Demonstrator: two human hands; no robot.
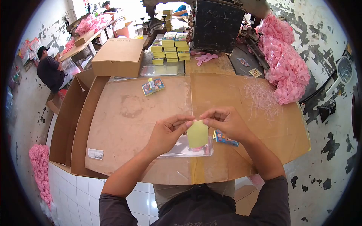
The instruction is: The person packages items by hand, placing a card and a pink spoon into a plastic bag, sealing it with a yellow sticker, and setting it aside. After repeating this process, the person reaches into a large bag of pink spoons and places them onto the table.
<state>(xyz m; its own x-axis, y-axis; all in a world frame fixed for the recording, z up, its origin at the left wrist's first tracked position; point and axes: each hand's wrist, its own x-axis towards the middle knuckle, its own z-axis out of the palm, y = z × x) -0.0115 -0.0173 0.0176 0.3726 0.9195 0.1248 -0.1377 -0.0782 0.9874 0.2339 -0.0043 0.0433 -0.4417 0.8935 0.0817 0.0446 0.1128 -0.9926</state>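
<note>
A plain pale yellow card [198,134] hangs upright in front of me, over the cardboard table top. My left hand [170,132] pinches its upper left corner between thumb and fingers. The upper right corner is pinched by my right hand [225,121]. A bit of pink shows at the card's edges, too small to name. Beneath the card lies a pile of clear plastic sleeves [175,147]. Partly hidden under my right wrist is a stack of blue printed cards [225,138]. Farther off sits a banded bundle of printed cards [153,87].
A closed cardboard box [117,56] and stacked card bundles [170,47] stand at the back, beside a dark machine [217,24]. Pink spoon-like pieces [283,56] heap at the right. An open carton [71,124] borders the table's left. A person [51,69] sits at far left.
</note>
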